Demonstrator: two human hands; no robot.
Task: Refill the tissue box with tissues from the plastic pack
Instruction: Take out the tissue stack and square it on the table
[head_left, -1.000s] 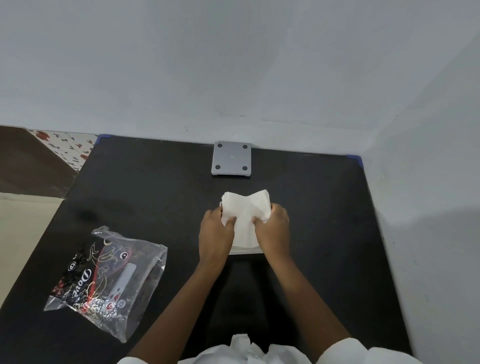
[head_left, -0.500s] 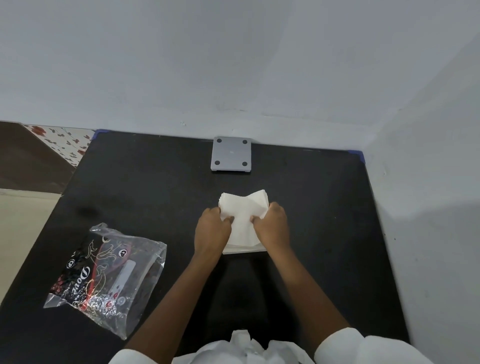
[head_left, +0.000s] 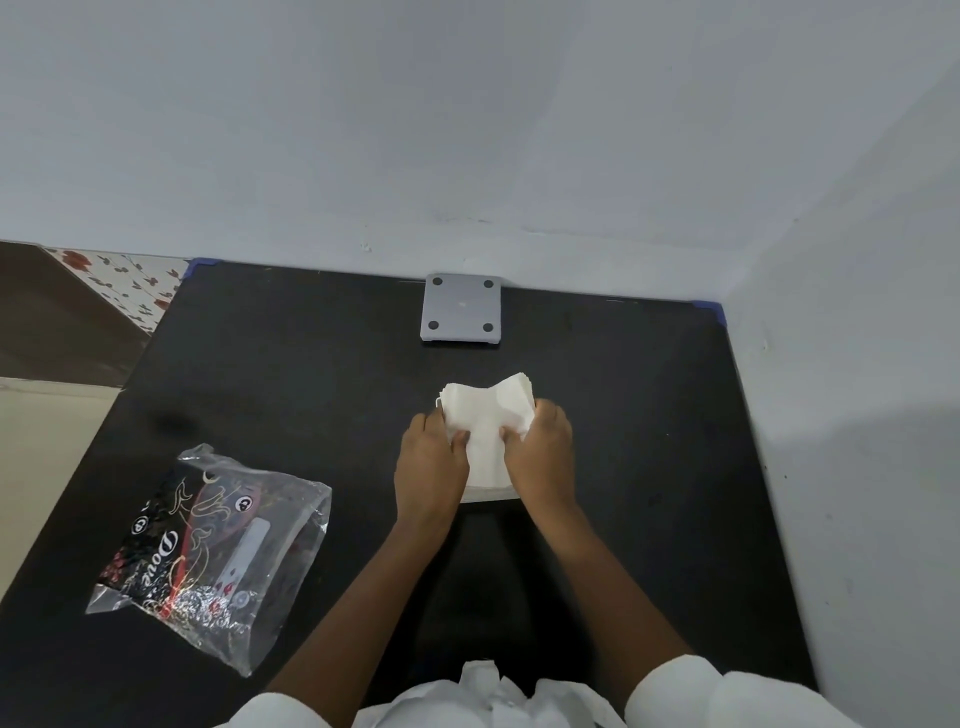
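Both hands, the left hand (head_left: 431, 467) and right hand (head_left: 540, 457), pinch the tissue stack (head_left: 488, 421) from its sides, likely squeezing it narrow to fit a box, with the emptied plastic pack (head_left: 208, 551) discarded well left of the stack.

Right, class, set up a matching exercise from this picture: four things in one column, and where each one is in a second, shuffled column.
Things:
1. tissue stack
2. plastic pack
3. grey square plate
4. black table

Places:
A. at the table's far edge, by the wall
B. under everything else
C. between the left hand and right hand
D. lying left of the hands

Pairs: 1-C, 2-D, 3-A, 4-B
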